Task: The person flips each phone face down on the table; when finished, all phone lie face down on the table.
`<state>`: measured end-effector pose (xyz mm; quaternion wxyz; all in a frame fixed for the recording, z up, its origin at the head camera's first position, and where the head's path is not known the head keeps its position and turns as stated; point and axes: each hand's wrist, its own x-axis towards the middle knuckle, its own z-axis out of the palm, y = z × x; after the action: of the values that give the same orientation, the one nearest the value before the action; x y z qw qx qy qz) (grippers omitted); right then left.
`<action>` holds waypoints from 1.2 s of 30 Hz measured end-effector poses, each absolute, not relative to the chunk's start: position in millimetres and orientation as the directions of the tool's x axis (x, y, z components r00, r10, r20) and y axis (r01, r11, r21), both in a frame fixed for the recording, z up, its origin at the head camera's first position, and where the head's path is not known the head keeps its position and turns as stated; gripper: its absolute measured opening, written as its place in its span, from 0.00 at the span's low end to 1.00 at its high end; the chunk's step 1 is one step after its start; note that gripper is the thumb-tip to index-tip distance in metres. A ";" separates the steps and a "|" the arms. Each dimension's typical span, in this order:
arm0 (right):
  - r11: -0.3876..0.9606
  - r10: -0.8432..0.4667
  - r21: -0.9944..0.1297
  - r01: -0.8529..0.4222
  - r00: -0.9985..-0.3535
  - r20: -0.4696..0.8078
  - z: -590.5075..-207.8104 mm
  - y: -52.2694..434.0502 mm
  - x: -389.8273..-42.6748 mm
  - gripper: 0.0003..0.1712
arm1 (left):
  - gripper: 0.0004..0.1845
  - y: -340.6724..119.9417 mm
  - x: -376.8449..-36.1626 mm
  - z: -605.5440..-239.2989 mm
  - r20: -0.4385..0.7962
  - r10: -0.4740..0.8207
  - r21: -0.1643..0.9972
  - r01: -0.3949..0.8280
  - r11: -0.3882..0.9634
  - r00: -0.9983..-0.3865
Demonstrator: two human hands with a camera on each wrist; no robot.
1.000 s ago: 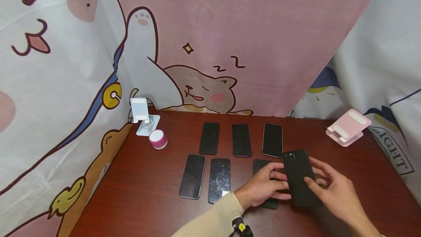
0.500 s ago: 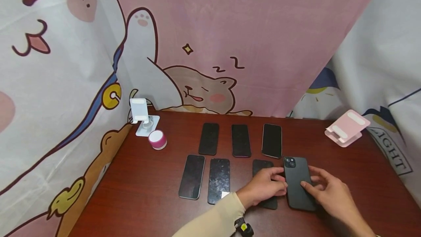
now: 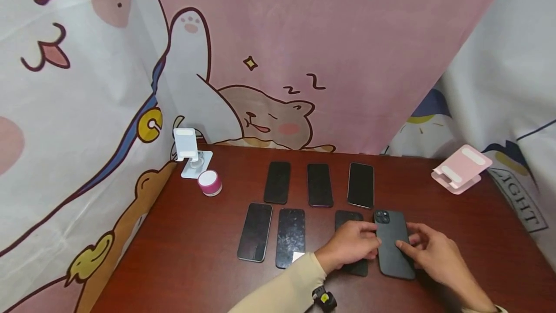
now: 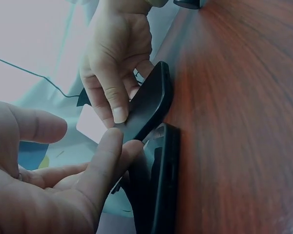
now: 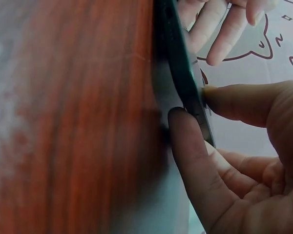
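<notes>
Though slim, dark round-cornered phone (image 3: 389, 240)

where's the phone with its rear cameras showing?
Head view, lower right of centre: the phone is between the left hand and the right hand.

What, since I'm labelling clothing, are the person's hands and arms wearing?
The left hand and right hand are gloveless. A plain beige sleeve covers the left arm to the wrist, where a small black device bears a yellow spot. Only the edge of a pale right cuff shows.
</notes>
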<state>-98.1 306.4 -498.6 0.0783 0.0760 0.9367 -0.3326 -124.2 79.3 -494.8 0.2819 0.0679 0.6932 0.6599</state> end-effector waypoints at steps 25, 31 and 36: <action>0.790 0.079 -0.579 0.201 -0.970 -0.229 -492.7 306.3 -98.9 0.41 | 0.22 75.9 -126.8 -496.4 -0.316 0.499 0.946 -0.306 0.103 -0.807; 0.828 0.060 -0.545 0.133 -0.987 -0.149 -490.7 305.4 -99.3 0.37 | 0.23 69.2 -126.8 -495.8 -0.315 0.520 0.945 -0.310 0.100 -0.794; 0.851 0.018 -0.526 0.008 -1.000 0.014 -491.6 297.6 -98.9 0.29 | 0.22 56.1 -126.5 -496.4 -0.288 0.532 0.954 -0.286 0.090 -0.796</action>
<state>-98.9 297.6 -491.6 -0.0091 0.0067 0.9619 -0.2732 -126.5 56.1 -496.4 0.3059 0.0918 0.6718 0.6683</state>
